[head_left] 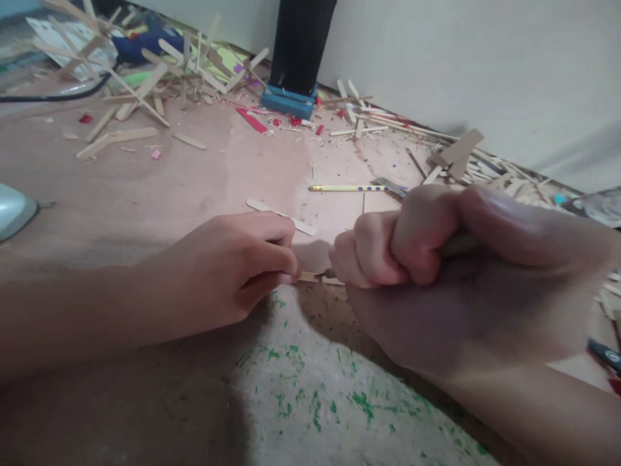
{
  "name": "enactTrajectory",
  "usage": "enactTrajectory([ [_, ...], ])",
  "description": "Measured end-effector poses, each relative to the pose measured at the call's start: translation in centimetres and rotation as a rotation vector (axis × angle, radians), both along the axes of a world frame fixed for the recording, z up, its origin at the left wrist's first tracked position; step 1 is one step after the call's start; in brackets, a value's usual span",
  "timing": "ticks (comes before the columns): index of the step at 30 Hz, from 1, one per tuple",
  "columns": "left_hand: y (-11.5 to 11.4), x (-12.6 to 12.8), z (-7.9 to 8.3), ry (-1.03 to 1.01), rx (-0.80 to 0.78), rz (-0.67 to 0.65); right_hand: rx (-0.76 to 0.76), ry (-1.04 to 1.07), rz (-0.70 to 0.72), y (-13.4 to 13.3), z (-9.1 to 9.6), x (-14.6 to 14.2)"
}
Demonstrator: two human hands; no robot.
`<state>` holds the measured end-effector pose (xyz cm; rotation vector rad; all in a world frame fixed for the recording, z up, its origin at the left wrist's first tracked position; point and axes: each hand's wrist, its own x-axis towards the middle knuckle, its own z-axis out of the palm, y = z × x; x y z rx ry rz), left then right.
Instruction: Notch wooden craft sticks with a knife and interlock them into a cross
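Observation:
My left hand (233,268) is closed, its fingertips pinching one end of a small wooden stick piece (310,277) flat on the brown board (204,175). My right hand (436,259) is a fist wrapped round a tool handle; only its tip shows, touching the stick piece between the two hands. What the tool is I cannot make out. Another flat wooden stick (281,215) lies just beyond my left hand.
A yellow pencil (347,188) lies behind the hands. Several loose sticks and red scraps litter the back by the white wall, around a black post on a blue base (290,100). A green-flecked mat (310,388) is in front.

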<state>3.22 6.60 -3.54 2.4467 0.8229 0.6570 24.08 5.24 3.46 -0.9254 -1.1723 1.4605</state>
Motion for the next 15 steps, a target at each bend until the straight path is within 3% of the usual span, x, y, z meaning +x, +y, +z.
enactTrajectory([
  [5,-0.1,0.0,-0.3,-0.039,0.012,0.008,0.032,0.009,-0.056,0.6,0.2,-0.1],
  [10,-0.2,0.2,0.1,-0.051,0.020,-0.004,-0.147,-0.005,-0.109,1.6,1.9,-0.6],
  [15,-0.3,0.3,0.5,-0.047,0.051,-0.006,-0.244,-0.032,-0.180,1.6,2.2,-0.7],
])
